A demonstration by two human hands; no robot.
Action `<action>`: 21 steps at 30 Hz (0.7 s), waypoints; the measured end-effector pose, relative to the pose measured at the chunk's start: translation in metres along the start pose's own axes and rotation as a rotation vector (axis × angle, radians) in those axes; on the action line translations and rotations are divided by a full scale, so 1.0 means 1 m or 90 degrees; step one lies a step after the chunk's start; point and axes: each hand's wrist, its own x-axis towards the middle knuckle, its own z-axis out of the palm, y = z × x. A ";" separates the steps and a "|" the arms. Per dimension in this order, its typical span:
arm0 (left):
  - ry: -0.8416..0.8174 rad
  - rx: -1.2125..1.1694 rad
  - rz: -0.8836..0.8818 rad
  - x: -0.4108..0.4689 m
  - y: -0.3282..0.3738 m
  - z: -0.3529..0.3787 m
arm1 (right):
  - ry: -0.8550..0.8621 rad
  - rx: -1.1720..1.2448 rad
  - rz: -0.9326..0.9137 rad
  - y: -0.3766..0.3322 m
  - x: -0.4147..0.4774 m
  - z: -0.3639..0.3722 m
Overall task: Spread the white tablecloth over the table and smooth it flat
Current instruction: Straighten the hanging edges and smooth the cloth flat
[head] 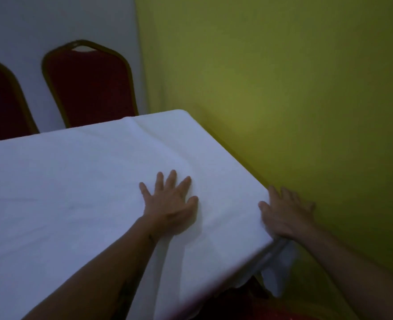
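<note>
Dimly lit, with a yellow-green wall (283, 88) on the right meeting a pale grey wall (52, 19) at a corner, a red gold-framed chair (91, 86) and a partly seen second chair (1, 102) before the grey one.

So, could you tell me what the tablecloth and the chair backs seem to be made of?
Tablecloth: probably woven fabric, matte white; it creases softly and drapes at the corner. Chair backs: dark red padding, likely cloth, matte; the rim is too dim to tell.
</note>
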 end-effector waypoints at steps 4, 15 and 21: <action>0.123 -0.141 -0.013 -0.001 -0.073 -0.042 | 0.023 0.024 -0.242 -0.091 0.000 -0.030; 0.136 0.024 -0.212 -0.003 -0.251 -0.075 | 0.066 0.034 -0.483 -0.305 -0.008 0.024; 0.147 0.029 -0.279 -0.006 -0.304 -0.078 | 0.095 0.042 -0.254 -0.255 0.053 0.017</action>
